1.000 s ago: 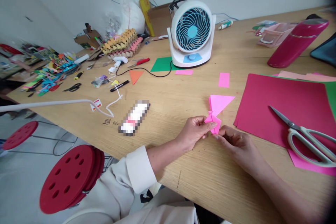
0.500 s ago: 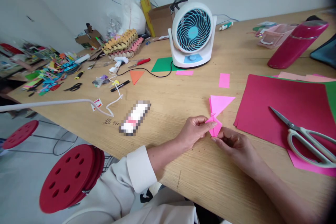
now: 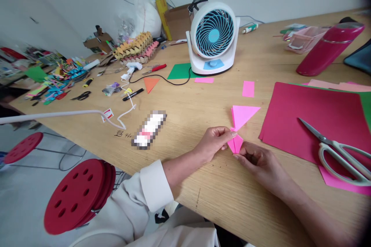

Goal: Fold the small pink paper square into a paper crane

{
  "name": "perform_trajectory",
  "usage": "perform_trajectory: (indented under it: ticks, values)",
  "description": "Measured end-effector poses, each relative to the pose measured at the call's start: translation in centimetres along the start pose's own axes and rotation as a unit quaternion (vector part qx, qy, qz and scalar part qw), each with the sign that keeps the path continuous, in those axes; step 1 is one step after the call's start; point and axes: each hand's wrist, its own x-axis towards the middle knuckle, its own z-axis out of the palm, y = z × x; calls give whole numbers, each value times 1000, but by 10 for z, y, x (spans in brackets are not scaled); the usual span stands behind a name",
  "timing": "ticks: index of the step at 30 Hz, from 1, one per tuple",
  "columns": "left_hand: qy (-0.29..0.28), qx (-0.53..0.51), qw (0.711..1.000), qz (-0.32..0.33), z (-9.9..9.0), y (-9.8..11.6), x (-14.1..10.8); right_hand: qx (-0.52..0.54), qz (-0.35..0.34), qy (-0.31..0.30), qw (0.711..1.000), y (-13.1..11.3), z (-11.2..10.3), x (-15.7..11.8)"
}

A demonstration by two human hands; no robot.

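Note:
A small folded pink paper [image 3: 237,145] is held between both hands above the table's near side. My left hand [image 3: 216,141] pinches its upper left part, the thumb lying across it. At its lower tip, the thumb and fingers of my right hand [image 3: 257,160] are closed on the paper. Just beyond my fingertips lies a pink paper triangle [image 3: 245,115] with a folded left edge; I cannot tell whether it joins the held piece. Scissors [image 3: 322,139] with pale handles rest to the right, on a stack of dark red paper [image 3: 307,104].
A phone [image 3: 149,130] lies left of my hands. Behind them stands a white fan [image 3: 213,67] with a black cord. A magenta bottle [image 3: 327,52] and a pink basket [image 3: 307,38] are at the back right. Red stools [image 3: 74,197] stand beyond the table's front edge.
My left thumb has shifted up and left along the folded pink paper, uncovering more of its lower part. My right hand stays at the lower tip.

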Motion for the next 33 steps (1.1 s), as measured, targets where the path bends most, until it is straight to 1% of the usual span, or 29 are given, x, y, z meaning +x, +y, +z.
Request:
perform_trajectory:
  ticks: [5, 9, 15, 20, 27, 30, 33]
  values:
    - [0, 64, 998, 0, 2, 4, -2, -40, -7, -2, 999, -1, 2, 1]
    - [3, 47, 999, -1, 3, 3, -2, -67, -22, -2, 997, 0, 3, 1]
    - [-21, 55, 998, -21, 2, 0, -2, -80, -25, -17, 996, 4, 4, -1]
    - [-38, 76, 996, 1, 1, 0, -2, -81, -42, -13, 996, 3, 5, -2]
    - [-61, 97, 993, 32, 0, 0, -3, -82, -33, -11, 996, 2, 5, -2]
    - [-72, 97, 992, 26, 0, 1, -3, -74, -24, -21, 997, 2, 4, -2]
    - [-86, 88, 992, 7, 1, 3, -4, -81, -19, -13, 996, 4, 5, -3]
